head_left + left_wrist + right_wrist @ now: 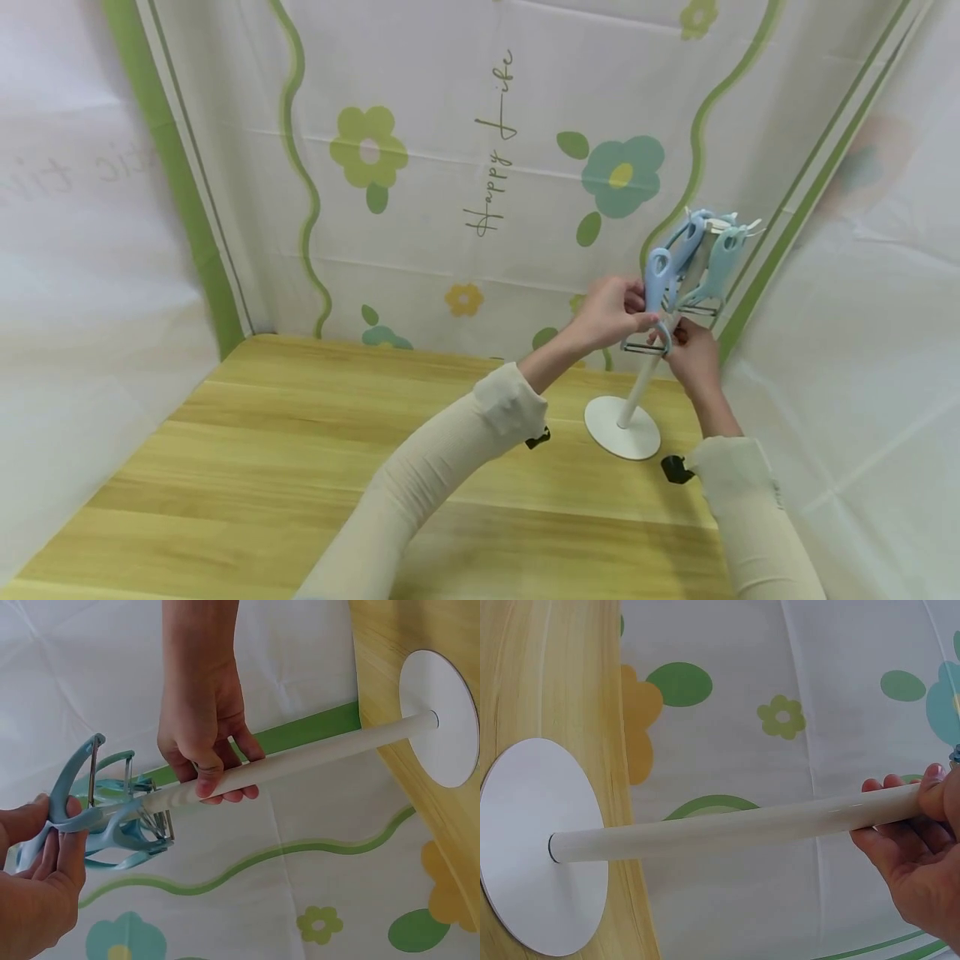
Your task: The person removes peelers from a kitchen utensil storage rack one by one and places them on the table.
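Observation:
A light-blue peeler (657, 279), blade end down, is pinched between the thumb and fingers of my left hand (609, 317). It overlaps the top of a white stand in the head view; whether it touches a hook there I cannot tell. Several more blue and teal peelers (724, 257) hang round the stand's top, handles up. Just below them my right hand (696, 357) grips the stand's white pole (705, 834), with thumb and fingers round it in the right wrist view. The round white base (609, 432) rests on the table.
The stand is near the far right corner of the wooden table (300, 467). White curtains with printed flowers (420, 250) hang behind the table and along both sides. Each sleeve has a small black device (677, 469) near the cuff.

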Tool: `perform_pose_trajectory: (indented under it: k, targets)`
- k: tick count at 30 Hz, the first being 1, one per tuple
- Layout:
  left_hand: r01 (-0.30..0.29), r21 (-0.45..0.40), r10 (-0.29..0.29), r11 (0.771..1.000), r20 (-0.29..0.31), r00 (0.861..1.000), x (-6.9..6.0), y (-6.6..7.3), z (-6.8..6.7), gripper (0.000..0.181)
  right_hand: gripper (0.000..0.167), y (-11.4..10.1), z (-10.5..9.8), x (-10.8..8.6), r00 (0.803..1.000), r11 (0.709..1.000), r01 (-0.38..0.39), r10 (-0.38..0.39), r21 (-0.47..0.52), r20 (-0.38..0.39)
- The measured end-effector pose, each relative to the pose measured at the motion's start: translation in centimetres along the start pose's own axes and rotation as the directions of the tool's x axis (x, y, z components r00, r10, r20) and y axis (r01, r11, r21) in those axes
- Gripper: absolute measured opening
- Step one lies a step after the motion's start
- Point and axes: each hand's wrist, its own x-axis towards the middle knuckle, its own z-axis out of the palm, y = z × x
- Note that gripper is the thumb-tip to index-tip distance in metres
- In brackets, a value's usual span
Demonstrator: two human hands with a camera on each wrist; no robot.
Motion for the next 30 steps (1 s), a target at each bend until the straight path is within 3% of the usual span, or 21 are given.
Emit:
perform_pose_trajectory:
  k: [7, 20, 24, 30]
  targets:
    - [0.031, -0.060, -0.032, 0.998, -0.007, 0.999, -0.8, -0.9, 0.0, 0.019, 0.028, -0.4, -0.1, 0.0, 1.000, 0.999, -0.015, 0.015, -0.041, 0.010]
    - [0.124, -0.118, -0.123, 0.985, 0.014, 0.992, -2.4, -3.5, 0.7, 0.020, 0.026, -0.1, 0.3, -0.3, 0.999, 0.997, -0.037, 0.035, 0.070, 0.030]
    - [0.148, -0.096, -0.147, 0.984, 0.023, 0.989, -2.9, -4.1, 0.8, 0.020, 0.027, 0.0, 0.4, -0.2, 0.999, 0.996, -0.040, 0.039, 0.079, 0.023]
    - [0.174, -0.134, -0.170, 0.975, 0.044, 0.984, -3.7, -5.3, 1.2, 0.023, 0.028, 0.1, 0.4, 0.0, 0.999, 0.997, -0.039, 0.038, 0.068, 0.019]
